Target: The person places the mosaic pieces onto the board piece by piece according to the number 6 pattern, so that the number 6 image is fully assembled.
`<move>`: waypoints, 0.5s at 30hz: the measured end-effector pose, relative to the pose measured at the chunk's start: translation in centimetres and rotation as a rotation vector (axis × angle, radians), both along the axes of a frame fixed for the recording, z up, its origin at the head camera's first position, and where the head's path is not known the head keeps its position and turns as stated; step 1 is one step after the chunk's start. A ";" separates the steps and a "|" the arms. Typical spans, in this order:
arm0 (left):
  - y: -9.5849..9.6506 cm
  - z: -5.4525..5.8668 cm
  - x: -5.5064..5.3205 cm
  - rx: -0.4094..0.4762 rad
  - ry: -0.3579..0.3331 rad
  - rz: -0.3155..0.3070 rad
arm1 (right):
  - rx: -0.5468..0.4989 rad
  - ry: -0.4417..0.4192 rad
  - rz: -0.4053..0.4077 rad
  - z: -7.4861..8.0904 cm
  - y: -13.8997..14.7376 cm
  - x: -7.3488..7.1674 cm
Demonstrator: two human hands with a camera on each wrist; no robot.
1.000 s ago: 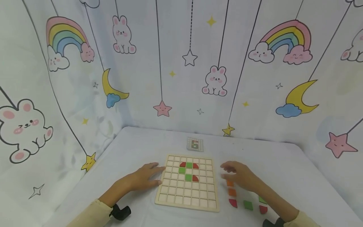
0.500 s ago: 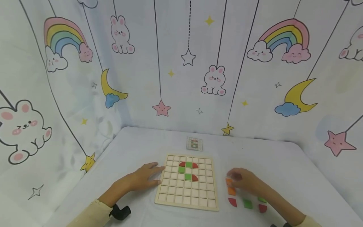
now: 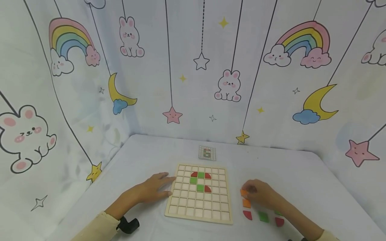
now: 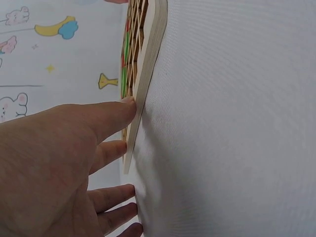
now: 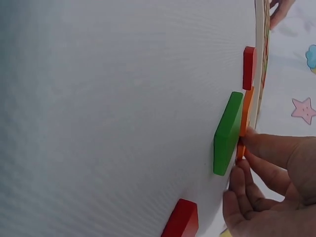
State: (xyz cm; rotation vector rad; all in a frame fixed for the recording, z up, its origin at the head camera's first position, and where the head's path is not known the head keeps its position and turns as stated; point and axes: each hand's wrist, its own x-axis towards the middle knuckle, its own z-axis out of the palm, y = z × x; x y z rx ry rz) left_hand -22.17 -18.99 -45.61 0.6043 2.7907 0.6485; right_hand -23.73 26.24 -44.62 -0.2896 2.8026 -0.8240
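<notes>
My left hand (image 3: 152, 188) lies at the left side of a wooden grid board (image 3: 208, 213), fingers fairly straight. In the left wrist view its thumb and a finger touch the board's edge (image 4: 148, 64). Green squares (image 3: 193, 180) and red quarter-round tiles (image 3: 207, 189) sit in the board's upper cells. To the right of the board, my right hand (image 3: 263, 194) pinches the far orange tile (image 3: 244, 192) between thumb and finger, low at the cloth. Its fingertips partly cover that tile in the right wrist view. Another orange tile (image 3: 246, 203) lies just nearer.
Nearer on the cloth lie a red quarter-round tile (image 3: 247, 215), a green square tile (image 3: 263, 217) and another red tile (image 3: 279, 221). A further green tile (image 3: 278, 212) is partly behind the right arm. Beyond the board lies a small pattern card (image 3: 207, 153).
My right hand has moved from beside the board, back and rightward, down to the far orange tile, and its fingers have closed in. The left hand has stayed at the board's edge.
</notes>
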 end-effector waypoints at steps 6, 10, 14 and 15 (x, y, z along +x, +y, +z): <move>-0.1 -0.1 0.0 0.004 0.000 -0.006 | -0.029 0.040 0.047 0.1 -0.3 0.1; -0.1 0.0 0.0 0.001 0.001 -0.004 | -0.070 0.049 0.071 0.1 -1.3 -0.1; 0.0 0.0 0.0 -0.002 0.005 0.000 | -0.073 0.074 0.068 0.3 -3.2 -0.4; 0.0 0.0 0.0 -0.001 0.004 0.001 | -0.071 0.084 0.068 0.4 -3.7 -0.5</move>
